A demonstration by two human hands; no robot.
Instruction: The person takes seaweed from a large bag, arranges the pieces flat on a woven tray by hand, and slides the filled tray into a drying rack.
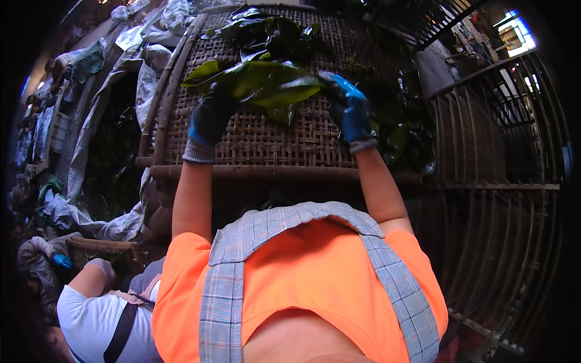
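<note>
Broad glossy green leaves (pixel 266 83) stretch between my two gloved hands, above a woven bamboo rack (pixel 242 148). My left hand (pixel 210 118), in a dark and blue glove, is closed on the leaves' left end; its fingertips are partly lost in shadow. At the other end my right hand (pixel 351 112), in a blue glove, grips the leaves' edge with its fingers bent over it. More dark wet leaves (pixel 266 33) lie on the far part of the rack. To the right of my right hand sits a dark heap of leaves (pixel 396 142).
A wooden bar (pixel 272 173) runs along the rack's near edge. On the left, a pale plastic sheet (pixel 82 163) lines a container of dark leaves. A co-worker in a white shirt (pixel 106 320) is at lower left. Slatted racks (pixel 496 186) stand at right.
</note>
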